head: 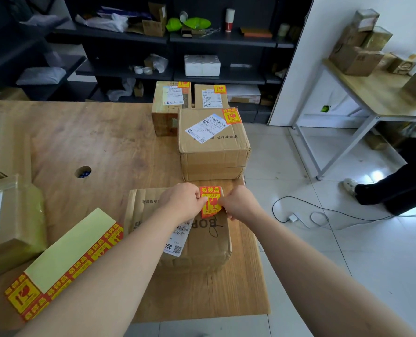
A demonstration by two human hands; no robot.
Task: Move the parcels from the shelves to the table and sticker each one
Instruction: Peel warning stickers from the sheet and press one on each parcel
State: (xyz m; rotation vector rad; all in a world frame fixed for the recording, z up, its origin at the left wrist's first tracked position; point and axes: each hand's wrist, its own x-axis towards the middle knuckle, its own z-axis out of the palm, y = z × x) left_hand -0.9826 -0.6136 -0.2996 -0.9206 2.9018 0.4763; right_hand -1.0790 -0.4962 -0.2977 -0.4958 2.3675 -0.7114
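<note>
A cardboard parcel lies on the wooden table in front of me. An orange-red fragile sticker sits over its far right corner. My left hand pinches the sticker's left edge, and my right hand pinches its right edge. Whether the sticker is fully stuck down I cannot tell. A sticker sheet, partly peeled to its yellow backing, lies at the near left. Three stickered parcels stand behind: a large one and two smaller ones.
More taped parcels sit at the table's left edge. Dark shelves with bags and boxes run along the back. A second table with boxes stands at the right. A person's leg and shoe and a cable are on the tiled floor.
</note>
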